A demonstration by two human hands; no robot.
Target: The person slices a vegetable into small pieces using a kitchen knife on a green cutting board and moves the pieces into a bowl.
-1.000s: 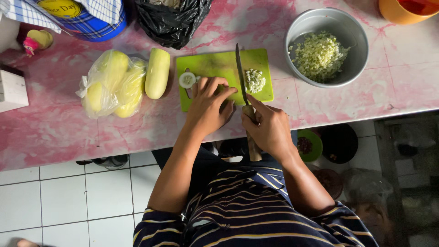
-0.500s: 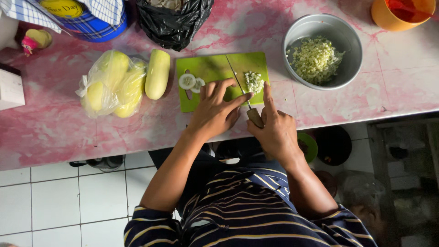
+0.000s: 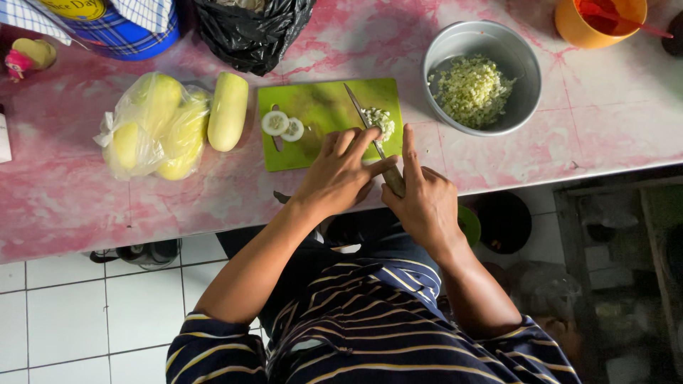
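Observation:
My right hand (image 3: pixel 424 197) grips the wooden handle of a knife (image 3: pixel 362 119), index finger stretched along it; the blade slants across a green cutting board (image 3: pixel 320 107) toward a small heap of chopped cucumber (image 3: pixel 379 118). My left hand (image 3: pixel 341 171) rests on the board's near edge, fingers curled down beside the blade; whatever lies under them is hidden. Two round cucumber slices (image 3: pixel 282 126) lie at the board's left side.
A metal bowl (image 3: pixel 498 50) of chopped cucumber stands right of the board. A whole pale cucumber (image 3: pixel 228 112) and a plastic bag of more (image 3: pixel 153 124) lie to the left. A black bag (image 3: pixel 249 28), a blue container (image 3: pixel 124 32) and an orange cup (image 3: pixel 601 21) line the back.
The knife has swung from pointing straight away to slanting left across the board. My left hand has slid to the right, uncovering two cucumber slices. The view has shifted left.

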